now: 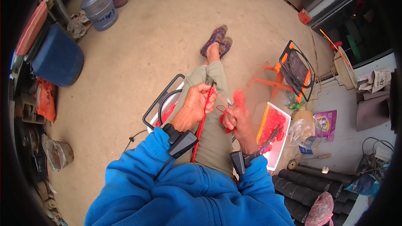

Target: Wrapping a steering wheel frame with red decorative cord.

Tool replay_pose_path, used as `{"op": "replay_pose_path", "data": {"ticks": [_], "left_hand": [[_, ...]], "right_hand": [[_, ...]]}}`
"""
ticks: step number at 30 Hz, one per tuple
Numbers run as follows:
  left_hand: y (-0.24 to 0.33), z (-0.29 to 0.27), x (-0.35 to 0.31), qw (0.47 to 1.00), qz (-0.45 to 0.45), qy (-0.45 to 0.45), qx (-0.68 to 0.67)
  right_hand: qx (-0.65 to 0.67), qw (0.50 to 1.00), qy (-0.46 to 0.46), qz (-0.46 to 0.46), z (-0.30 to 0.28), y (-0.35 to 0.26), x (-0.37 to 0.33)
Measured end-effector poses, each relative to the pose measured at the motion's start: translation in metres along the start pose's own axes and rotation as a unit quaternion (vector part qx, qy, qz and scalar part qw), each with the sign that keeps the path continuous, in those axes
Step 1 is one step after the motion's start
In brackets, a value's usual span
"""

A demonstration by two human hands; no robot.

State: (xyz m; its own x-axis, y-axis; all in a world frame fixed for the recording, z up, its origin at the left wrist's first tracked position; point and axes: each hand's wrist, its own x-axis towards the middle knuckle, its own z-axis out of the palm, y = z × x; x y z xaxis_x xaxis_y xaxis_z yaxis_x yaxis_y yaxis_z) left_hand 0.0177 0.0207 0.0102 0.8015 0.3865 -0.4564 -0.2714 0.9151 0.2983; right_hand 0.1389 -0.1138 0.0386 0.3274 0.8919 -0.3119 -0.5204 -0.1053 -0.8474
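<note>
My left hand (194, 105) is closed in a pinch round a red braided cord (204, 121), which hangs down over my lap. A small dark clip-like piece (210, 81) shows at the cord's top end. Just to the right, my right hand (237, 119) is closed on thin red string (221, 108), partly looped at the fingers. That string runs taut up to the top of the braid. Red strands above the right hand are smeared by motion. On the right, a white tray (277, 161) holds red material, with scissors (271, 137) lying on it.
An orange and black folding stool (296, 73) stands ahead right, a black-framed item (161, 96) by my left leg. Beyond lie a blue barrel (57, 56), a water jug (99, 10), and a small bucket (58, 154). Black rolls (307, 183) lie at lower right.
</note>
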Motion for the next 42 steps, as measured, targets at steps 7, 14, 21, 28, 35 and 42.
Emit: {"op": "replay_pose_path", "data": {"ticks": [7, 14, 21, 28, 35, 42], "left_hand": [[0.004, -0.007, 0.000, 1.000, 0.010, 0.015, 0.008], [0.006, 0.015, -0.021, 0.979, 0.077, 0.103, 0.159], [0.035, 0.039, -0.010, 0.816, 0.415, 0.081, 0.394], [0.036, 0.013, 0.004, 0.892, 0.309, 0.125, 0.304], [-0.003, -0.012, 0.000, 0.929, 0.260, 0.172, 0.198], [-0.007, 0.015, -0.009, 0.943, 0.236, 0.184, 0.148]], "right_hand": [[-0.001, 1.000, 0.015, -0.012, 0.004, 0.013, 0.000], [-0.486, 0.839, 0.117, -0.214, -0.028, -0.025, 0.043], [-0.702, 0.645, -0.015, -0.301, 0.029, -0.071, 0.072], [-0.612, 0.672, -0.040, -0.415, 0.020, -0.051, 0.085], [-0.276, 0.946, -0.005, -0.169, 0.009, 0.009, 0.057], [-0.219, 0.964, -0.017, -0.148, 0.004, 0.014, 0.047]]}}
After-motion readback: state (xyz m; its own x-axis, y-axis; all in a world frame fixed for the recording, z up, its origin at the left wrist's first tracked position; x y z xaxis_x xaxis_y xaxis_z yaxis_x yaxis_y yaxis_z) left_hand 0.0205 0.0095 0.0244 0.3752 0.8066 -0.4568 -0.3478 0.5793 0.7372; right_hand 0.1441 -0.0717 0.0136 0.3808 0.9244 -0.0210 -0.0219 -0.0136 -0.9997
